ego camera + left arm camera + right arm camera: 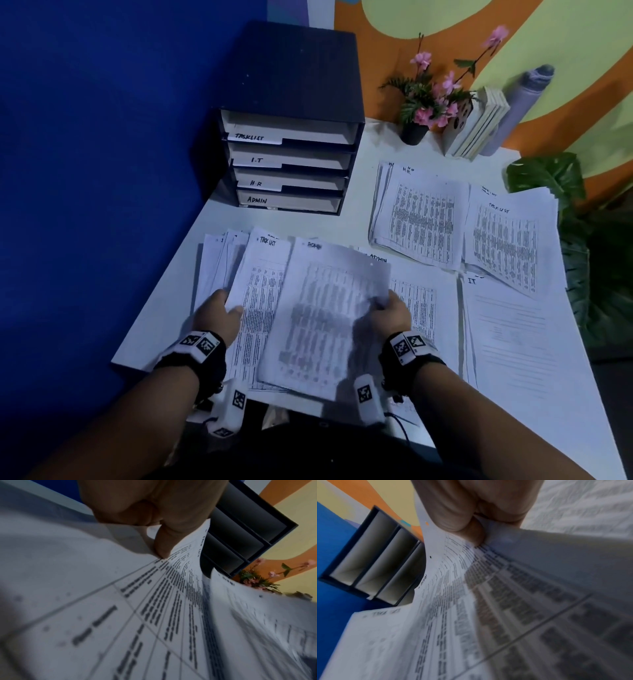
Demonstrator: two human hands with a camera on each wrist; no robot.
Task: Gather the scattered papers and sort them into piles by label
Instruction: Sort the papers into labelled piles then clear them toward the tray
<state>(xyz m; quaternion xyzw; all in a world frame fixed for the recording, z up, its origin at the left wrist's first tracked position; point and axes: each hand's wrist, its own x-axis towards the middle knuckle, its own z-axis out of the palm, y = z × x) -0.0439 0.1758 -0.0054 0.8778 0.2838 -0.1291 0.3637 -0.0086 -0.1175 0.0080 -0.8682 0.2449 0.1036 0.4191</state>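
- Head view: right hand pinches the right edge of a blurred ADMIN sheet, lifted over the unsorted stack.
- Left hand grips that stack's left edge, thumb on top.
- Sorted piles lie further right on the table.

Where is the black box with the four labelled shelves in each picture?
Head view: the black shelf box stands at the upper middle, on the table's far left corner.
Left wrist view: the box is at the upper right, behind the lifted paper.
Right wrist view: it is at the left.
Shared landmark: the orange wall behind it.
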